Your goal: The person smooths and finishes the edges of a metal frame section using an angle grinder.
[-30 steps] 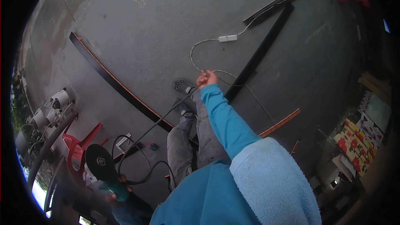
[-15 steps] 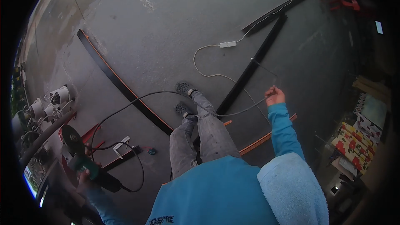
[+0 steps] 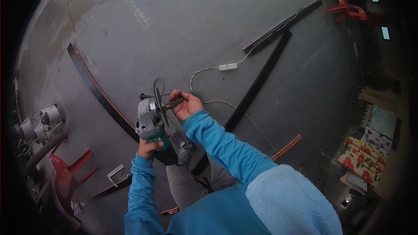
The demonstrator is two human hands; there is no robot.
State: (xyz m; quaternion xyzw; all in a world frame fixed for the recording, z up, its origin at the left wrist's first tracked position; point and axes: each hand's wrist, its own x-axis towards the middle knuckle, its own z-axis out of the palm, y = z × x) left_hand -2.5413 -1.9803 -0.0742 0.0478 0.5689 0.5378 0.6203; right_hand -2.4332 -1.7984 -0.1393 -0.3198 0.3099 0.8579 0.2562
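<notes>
My left hand point(image 3: 150, 149) is wrapped round the green and grey body of an angle grinder point(image 3: 150, 122), held up in front of my legs. Its thin cutting disc point(image 3: 161, 106) stands nearly edge-on toward me. On the disc's right side, my right hand point(image 3: 188, 105) has its fingers closed on the dark power cord, close to the disc. A loop of the cord point(image 3: 159, 79) rises behind the grinder, and a black plug point(image 3: 143, 96) hangs at its left. My palm partly hides the cord.
Long dark metal bars point(image 3: 98, 88) lie on the grey floor, one crossing near my feet point(image 3: 257, 82). A white cable with a power strip point(image 3: 227, 67) runs across the floor. Red chairs point(image 3: 69, 176) point(image 3: 346, 9), a white square point(image 3: 115, 174), white buckets point(image 3: 50, 115) and a flowered cloth point(image 3: 361, 154) stand around.
The grinder has come from the far left to the middle in my left hand. My right hand has moved left from its outstretched place to beside the disc, bringing the cord in.
</notes>
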